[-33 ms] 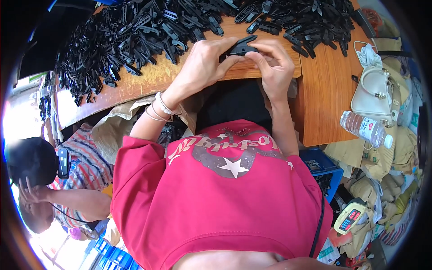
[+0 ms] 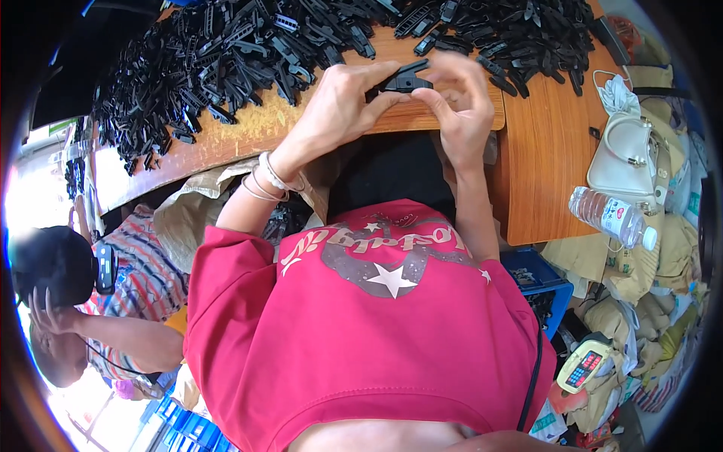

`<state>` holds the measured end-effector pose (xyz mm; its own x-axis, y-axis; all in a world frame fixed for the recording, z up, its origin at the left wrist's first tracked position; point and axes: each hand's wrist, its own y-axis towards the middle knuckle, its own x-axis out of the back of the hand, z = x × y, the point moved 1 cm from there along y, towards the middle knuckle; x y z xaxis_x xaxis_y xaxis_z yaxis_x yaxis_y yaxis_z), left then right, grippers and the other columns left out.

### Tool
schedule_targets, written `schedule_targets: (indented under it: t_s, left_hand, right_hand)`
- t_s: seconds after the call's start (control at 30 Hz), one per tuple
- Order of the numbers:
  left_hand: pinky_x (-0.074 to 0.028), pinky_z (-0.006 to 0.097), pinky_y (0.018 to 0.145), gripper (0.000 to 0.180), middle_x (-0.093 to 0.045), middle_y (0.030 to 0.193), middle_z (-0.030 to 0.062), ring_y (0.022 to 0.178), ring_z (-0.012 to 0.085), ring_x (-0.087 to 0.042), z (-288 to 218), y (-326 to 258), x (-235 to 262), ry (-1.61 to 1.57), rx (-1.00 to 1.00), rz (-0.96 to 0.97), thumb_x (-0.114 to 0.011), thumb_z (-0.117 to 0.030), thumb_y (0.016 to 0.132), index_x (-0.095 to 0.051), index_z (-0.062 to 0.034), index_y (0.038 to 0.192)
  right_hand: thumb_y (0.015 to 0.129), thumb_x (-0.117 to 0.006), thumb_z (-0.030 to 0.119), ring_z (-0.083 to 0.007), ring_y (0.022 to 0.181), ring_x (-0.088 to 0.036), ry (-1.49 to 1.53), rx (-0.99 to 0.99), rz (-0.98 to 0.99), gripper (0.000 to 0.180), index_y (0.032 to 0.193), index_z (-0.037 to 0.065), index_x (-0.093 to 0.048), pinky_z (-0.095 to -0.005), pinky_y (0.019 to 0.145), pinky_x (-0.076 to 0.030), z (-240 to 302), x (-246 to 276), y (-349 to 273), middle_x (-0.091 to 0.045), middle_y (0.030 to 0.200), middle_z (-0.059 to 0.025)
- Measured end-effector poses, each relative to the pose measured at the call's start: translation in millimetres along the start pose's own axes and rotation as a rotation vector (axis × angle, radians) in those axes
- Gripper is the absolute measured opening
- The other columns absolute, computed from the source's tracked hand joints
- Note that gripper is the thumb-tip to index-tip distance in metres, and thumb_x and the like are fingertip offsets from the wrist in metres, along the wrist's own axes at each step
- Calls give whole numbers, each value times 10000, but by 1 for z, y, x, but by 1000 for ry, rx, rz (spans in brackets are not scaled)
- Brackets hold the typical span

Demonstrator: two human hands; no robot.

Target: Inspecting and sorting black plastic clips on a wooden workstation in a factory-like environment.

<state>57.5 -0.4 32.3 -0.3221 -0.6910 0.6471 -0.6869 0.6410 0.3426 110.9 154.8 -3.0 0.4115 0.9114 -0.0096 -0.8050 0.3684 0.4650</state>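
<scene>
Above the table's near edge, my left hand (image 2: pixel 348 105) is closed on a small black plastic part (image 2: pixel 407 80). The part has a flat body and a narrow arm that slants up and to the right. My left thumb presses along its near side, and the left fingers cover its left end. My right hand (image 2: pixel 463 105) is at the part's right end, its thumb tip against or very near the body. The right index finger is smeared by motion and curls above the part, so its contact cannot be made out.
A large heap of black plastic parts (image 2: pixel 226 68) covers the table's far left, with another heap (image 2: pixel 520 38) at far right. A white handbag (image 2: pixel 621 154), water bottle (image 2: pixel 606 215), blue crate (image 2: pixel 557 301) and keypad device (image 2: pixel 584 367) are at right. Another person's arm (image 2: pixel 132 343) shows at left.
My right index finger has lifted a little and blurred, away from the black plastic part. My left hand stays put on it. The other person's hand at left has shifted slightly.
</scene>
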Motion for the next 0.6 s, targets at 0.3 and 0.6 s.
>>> schedule_targets:
  t_s: [0.3, 0.6]
  left_hand:
    - [-456, 303, 481, 317, -640, 773, 188, 474, 235, -574, 6, -10, -2, -28, 76, 1, -714, -190, 739, -641, 14, 970]
    - [-381, 231, 443, 388, -552, 570, 40, 473, 73, -461, -3, -40, 22, -116, 350, -16, -733, -295, 746, -649, 2, 981]
  right_hand:
    - [727, -710, 32, -114, 728, -598, 30, -93, 126, 260, 963, -11, -608, -234, 652, -483, -12, 3, -8, -605, 817, -58]
    - [727, -704, 8, -89, 639, -595, 282, -223, 294, 178, 878, -4, -611, -190, 565, -461, -13, -21, -8, -627, 723, -34]
